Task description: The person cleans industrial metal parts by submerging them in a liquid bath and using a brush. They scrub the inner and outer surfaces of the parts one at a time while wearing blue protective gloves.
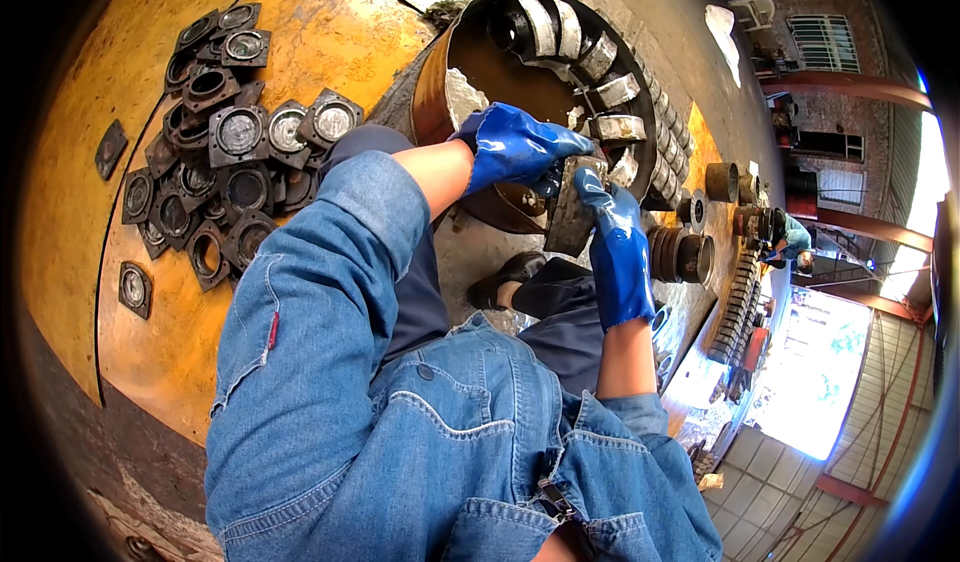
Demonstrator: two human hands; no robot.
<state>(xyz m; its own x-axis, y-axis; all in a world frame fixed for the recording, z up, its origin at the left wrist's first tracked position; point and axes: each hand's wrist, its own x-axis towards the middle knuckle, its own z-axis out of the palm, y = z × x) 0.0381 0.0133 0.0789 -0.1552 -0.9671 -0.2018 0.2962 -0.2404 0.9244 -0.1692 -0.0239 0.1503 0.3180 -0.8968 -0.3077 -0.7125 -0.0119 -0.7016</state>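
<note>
To our left, dark square metal flanges with round centres (240, 132) lie heaped on yellow flooring (320, 32); before us stands a wide rusty steel drum (430, 92). Our blue-gloved left hand (512, 149) and blue-gloved right hand (618, 247), fingers curled, pinch a grey oblong metal block (569, 218) between them, beside the drum's rim.

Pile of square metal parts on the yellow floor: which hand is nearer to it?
Left. The left hand is right of the pile, at the upper end of the metal block; the right hand is farther right, gripping that block.
</note>
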